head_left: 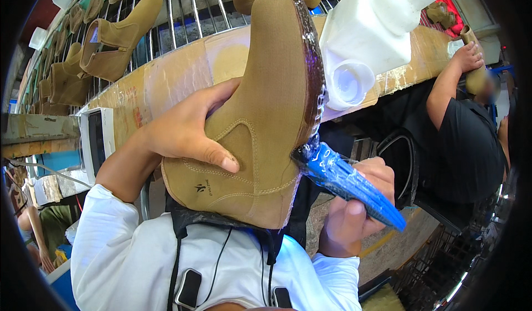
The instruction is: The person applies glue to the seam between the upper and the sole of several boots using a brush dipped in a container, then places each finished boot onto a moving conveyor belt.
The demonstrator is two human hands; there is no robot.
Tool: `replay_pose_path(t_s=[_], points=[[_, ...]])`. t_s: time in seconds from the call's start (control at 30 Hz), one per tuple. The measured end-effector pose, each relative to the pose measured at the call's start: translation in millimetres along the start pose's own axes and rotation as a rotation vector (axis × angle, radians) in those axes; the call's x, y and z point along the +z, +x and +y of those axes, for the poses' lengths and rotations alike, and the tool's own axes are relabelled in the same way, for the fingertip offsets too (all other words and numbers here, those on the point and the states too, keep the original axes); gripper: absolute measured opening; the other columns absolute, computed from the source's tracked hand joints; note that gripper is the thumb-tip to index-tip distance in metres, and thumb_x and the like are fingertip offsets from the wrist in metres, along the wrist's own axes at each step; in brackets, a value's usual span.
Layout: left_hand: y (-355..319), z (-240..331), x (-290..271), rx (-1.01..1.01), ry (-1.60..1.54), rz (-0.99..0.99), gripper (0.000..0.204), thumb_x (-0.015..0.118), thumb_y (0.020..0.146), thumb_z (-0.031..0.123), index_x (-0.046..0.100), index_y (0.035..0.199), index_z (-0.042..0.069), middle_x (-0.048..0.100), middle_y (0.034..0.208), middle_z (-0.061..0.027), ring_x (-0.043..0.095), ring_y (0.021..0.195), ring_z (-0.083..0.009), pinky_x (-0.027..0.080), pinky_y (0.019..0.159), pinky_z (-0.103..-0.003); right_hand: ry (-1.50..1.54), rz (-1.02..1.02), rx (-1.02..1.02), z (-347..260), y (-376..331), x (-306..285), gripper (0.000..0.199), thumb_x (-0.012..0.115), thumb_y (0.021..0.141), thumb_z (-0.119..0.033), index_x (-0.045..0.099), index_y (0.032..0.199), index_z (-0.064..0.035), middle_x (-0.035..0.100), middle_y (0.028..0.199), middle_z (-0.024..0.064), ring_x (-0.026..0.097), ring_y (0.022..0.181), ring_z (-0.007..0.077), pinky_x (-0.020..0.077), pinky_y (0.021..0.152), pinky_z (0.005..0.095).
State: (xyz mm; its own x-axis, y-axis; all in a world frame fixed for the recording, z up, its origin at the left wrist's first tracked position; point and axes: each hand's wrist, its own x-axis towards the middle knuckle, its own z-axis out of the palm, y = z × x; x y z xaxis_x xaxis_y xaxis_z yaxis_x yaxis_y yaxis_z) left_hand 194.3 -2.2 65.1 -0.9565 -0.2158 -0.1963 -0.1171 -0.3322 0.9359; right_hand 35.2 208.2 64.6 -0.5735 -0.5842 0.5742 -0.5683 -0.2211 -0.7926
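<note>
A tan ankle boot (271, 83) is tilted on its side in front of me, its toe pointing away and its bottom edge facing right. My left hand (188, 131) grips it around the shaft, thumb pressed on the stitched side. In my right hand (360, 203) is a blue-handled brush (352, 178), smeared with a shiny clear coating. Its dark head touches the boot's bottom edge near the heel. Along that edge runs a dark, glossy wet-looking strip. Beyond the boot stands a white plastic bottle (363, 31) with a spout, and a small open white cup (350, 83) at its side.
A cardboard-covered bench (166, 78) lies ahead. Behind it, a metal-bar rack (191, 6) carries several tan boots, including one at the left (119, 36). A co-worker in black (465, 144) sits close by on the right. Another person's arm (36, 233) shows at far left.
</note>
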Motion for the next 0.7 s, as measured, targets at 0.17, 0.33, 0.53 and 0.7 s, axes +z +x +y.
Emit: replay_pose_path(t_s=[0.17, 0.33, 0.53, 0.7], points=[[-5, 1, 1, -0.005, -0.081, 0.053, 0.100, 0.087, 0.056, 0.020, 0.034, 0.136, -0.005, 0.051, 0.126, -0.0116, 0.050, 0.116, -0.0188, 0.039, 0.100, -0.032, -0.075, -0.212, -0.125, -11, 10, -12, 0.026, 0.070, 0.081, -0.027, 0.061, 0.095, -0.0067, 0.060, 0.082, 0.0075, 0.059, 0.068, 0.0212, 0.0485, 0.060, 0.0308], [-8, -1, -2, -0.016, -0.111, 0.081, 0.099, 0.086, 0.056, 0.022, 0.034, 0.136, -0.005, 0.052, 0.125, -0.0125, 0.051, 0.115, -0.0194, 0.039, 0.100, -0.032, -0.080, -0.272, -0.168, -18, 13, -17, 0.028, 0.077, 0.072, -0.023, 0.065, 0.089, -0.0054, 0.063, 0.080, 0.0080, 0.061, 0.067, 0.0194, 0.0480, 0.057, 0.0288], [-12, -5, -4, -0.033, -0.123, 0.093, 0.098, 0.086, 0.057, 0.023, 0.035, 0.136, -0.005, 0.051, 0.126, -0.0133, 0.051, 0.115, -0.0203, 0.038, 0.100, -0.032, 0.063, -0.267, -0.098, -11, 26, -19, 0.027, 0.077, 0.071, -0.026, 0.067, 0.084, -0.0038, 0.063, 0.074, 0.0074, 0.059, 0.061, 0.0178, 0.0438, 0.054, 0.0269], [-12, -5, -1, -0.058, -0.113, 0.095, 0.097, 0.086, 0.057, 0.023, 0.036, 0.135, -0.005, 0.052, 0.126, -0.0134, 0.050, 0.116, -0.0213, 0.038, 0.100, -0.033, 0.054, -0.247, -0.102, -13, 34, -6, 0.027, 0.076, 0.072, -0.029, 0.068, 0.081, -0.0045, 0.063, 0.074, 0.0078, 0.058, 0.061, 0.0182, 0.0430, 0.054, 0.0271]])
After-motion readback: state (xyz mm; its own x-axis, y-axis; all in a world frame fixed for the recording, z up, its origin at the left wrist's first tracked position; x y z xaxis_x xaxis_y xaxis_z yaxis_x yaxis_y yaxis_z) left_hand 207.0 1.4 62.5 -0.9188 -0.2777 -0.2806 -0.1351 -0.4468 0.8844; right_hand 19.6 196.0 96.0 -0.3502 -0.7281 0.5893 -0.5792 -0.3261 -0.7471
